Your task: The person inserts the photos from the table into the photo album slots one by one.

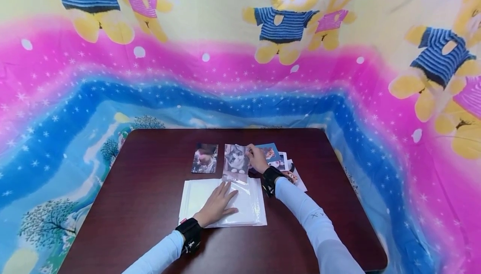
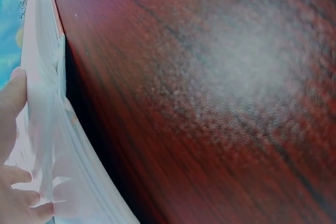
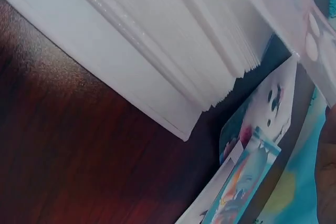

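My head view: bright, even. My left wrist view: hazy glare on table (image 2: pixel 241 61). My right: dimmer.

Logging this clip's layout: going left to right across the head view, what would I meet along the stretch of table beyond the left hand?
Separate flat picture → cat picture → right hand, pinching its edge → rightmost picture of the overlapping group.
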Available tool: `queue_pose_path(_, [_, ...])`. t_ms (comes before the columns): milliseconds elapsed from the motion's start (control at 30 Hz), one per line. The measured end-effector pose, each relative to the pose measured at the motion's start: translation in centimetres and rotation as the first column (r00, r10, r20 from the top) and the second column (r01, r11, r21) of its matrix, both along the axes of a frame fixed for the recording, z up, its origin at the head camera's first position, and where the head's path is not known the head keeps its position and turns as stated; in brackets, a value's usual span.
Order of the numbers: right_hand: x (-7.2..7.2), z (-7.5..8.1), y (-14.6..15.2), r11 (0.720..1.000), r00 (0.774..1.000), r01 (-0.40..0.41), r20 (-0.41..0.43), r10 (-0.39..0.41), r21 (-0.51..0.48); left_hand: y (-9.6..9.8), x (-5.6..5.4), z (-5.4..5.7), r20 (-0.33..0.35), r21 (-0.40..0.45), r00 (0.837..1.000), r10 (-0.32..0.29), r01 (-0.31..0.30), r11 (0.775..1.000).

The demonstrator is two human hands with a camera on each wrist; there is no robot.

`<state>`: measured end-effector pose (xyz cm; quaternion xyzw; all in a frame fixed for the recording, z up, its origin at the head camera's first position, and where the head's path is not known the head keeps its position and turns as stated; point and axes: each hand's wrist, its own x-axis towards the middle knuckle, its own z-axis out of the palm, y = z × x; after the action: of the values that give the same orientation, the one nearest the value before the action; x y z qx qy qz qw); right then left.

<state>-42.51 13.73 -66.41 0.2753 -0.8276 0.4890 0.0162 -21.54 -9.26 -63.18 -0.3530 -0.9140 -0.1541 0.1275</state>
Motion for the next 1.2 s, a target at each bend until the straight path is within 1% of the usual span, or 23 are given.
queue_pose_path(33, [1.0, 1.3, -0.2, 1.000, 1.000, -0.005, 0.003, 0.005, 0.008, 0.0, 0.0, 0.1, 0.012, 0.001, 1.000, 0.000, 0.000, 1.000])
queue_pose_path(67, [2.4, 3.2, -0.7, 0.999, 1.000, 0.010, 0.016, -0.011, 0.045, 0.1, 0.1, 0.1, 0.024, 0.004, 1.000, 0.000, 0.000, 1.000])
queue_pose_path(100, [3.9, 5.1, -1.1, 0.996, 0.999, 0.024, 0.040, -0.027, 0.085, 0.0, -0.4, -1.2, 0.001, 0.017, 1.000, -0.006, 0.006, 1.000])
queue_pose_path(133, [4.8, 6.2, -1.4, 0.994, 0.999, 0.022, 0.037, -0.026, 0.109, 0.0, -0.4, -1.2, 0.004, 0.025, 1.000, -0.008, 0.008, 1.000])
queue_pose_path(167, [5.7, 7.5, -1.7, 0.992, 0.998, 0.015, 0.052, -0.021, 0.126, 0.1, -0.4, -1.2, 0.001, 0.030, 1.000, -0.009, 0.009, 0.999])
queue_pose_path(200, [6.6, 8.7, -2.0, 0.987, 0.995, 0.015, 0.091, -0.030, 0.162, 0.1, -0.5, -1.2, -0.007, 0.037, 1.000, -0.011, 0.012, 0.999])
queue_pose_path(267, [7.0, 8.9, -2.3, 0.980, 0.996, -0.016, 0.086, -0.001, 0.196, 0.0, -0.4, -1.3, -0.024, 0.054, 1.000, -0.012, 0.013, 0.998])
queue_pose_path(300, [7.0, 8.9, -2.4, 0.978, 0.995, -0.033, 0.099, 0.013, 0.206, 0.0, -0.4, -1.3, -0.035, 0.065, 0.999, -0.015, 0.018, 0.998])
queue_pose_path(333, [7.1, 8.8, -2.5, 0.976, 0.995, -0.053, 0.089, 0.035, 0.213, 0.1, 0.1, 0.0, -0.011, 0.068, 1.000, -0.016, 0.017, 0.998])
queue_pose_path(467, [7.3, 8.8, -2.5, 0.962, 0.993, -0.117, 0.017, 0.116, 0.245, 0.0, 0.2, 0.1, -0.017, 0.093, 0.999, -0.035, 0.036, 0.995])
queue_pose_path(533, [7.3, 8.6, -2.5, 0.957, 0.988, -0.149, 0.012, 0.151, 0.250, 0.0, 0.2, 0.0, -0.019, 0.107, 0.999, -0.047, 0.048, 0.993])
queue_pose_path(567, [7.3, 8.6, -2.4, 0.955, 0.985, -0.169, 0.024, 0.169, 0.243, -0.1, 0.2, -0.1, -0.022, 0.115, 0.998, -0.051, 0.053, 0.992])
queue_pose_path(633, [7.3, 8.4, -2.1, 0.951, 0.977, -0.213, 0.065, 0.203, 0.223, 0.0, 0.1, -0.2, -0.033, 0.131, 0.998, -0.062, 0.065, 0.989])
queue_pose_path(700, [7.2, 8.3, -1.8, 0.950, 0.969, -0.240, 0.115, 0.220, 0.201, 0.1, 0.0, -0.3, -0.039, 0.148, 0.997, -0.069, 0.074, 0.986])
queue_pose_path(867, [7.1, 7.9, -1.1, 0.949, 0.949, -0.260, 0.227, 0.218, 0.176, 0.3, -0.1, -0.3, -0.027, 0.164, 0.997, -0.069, 0.073, 0.984])
queue_pose_path(967, [7.3, 7.7, -1.0, 0.947, 0.925, -0.279, 0.310, 0.220, 0.159, 0.3, 0.0, -0.3, -0.006, 0.158, 0.998, -0.063, 0.063, 0.985])
queue_pose_path(1067, [7.7, 7.8, -0.9, 0.947, 0.894, -0.295, 0.386, 0.228, 0.123, 0.2, 0.2, -0.3, 0.022, 0.160, 0.998, -0.057, 0.052, 0.986])
queue_pose_path(1200, [7.8, 7.8, -1.0, 0.948, 0.860, -0.308, 0.450, 0.242, 0.078, 0.2, 0.4, -0.1, 0.050, 0.173, 0.997, -0.055, 0.045, 0.984])
